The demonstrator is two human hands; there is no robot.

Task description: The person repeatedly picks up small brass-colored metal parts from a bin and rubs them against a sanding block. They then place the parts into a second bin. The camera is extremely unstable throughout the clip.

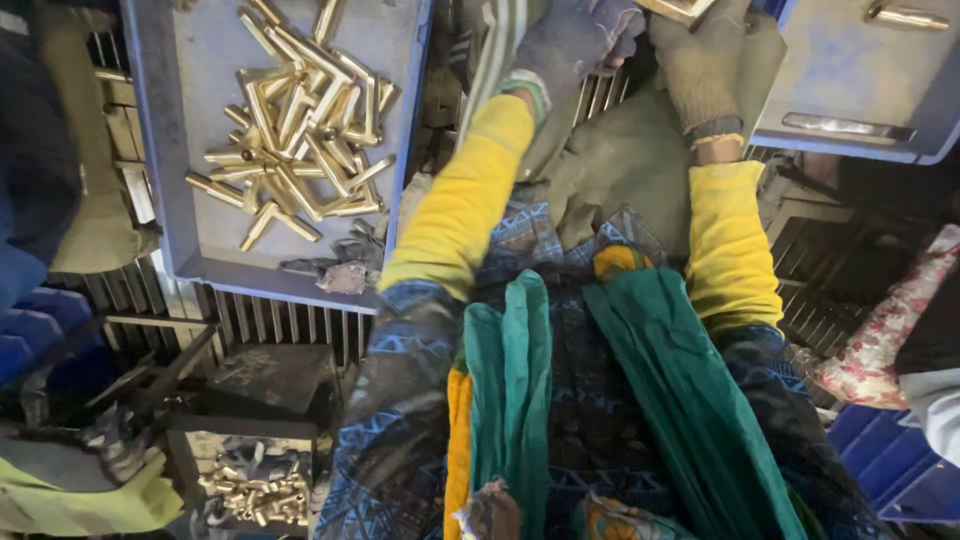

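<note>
My left hand, in a dark grey work glove, reaches up at the top centre with its fingers curled; what it holds is hidden at the frame edge. My right hand, in a tan knit glove, is raised beside it and touches a brass-coloured metal piece at the top edge. Both forearms wear yellow sleeves. A blue-grey tray at the upper left holds several brass tubes in a loose pile. A green scarf hangs down my front.
A second blue-grey tray at the upper right holds a brass rod. A dark box of small brass parts sits at the lower left. Metal grating runs under the trays. Another person's sleeve is at the left edge.
</note>
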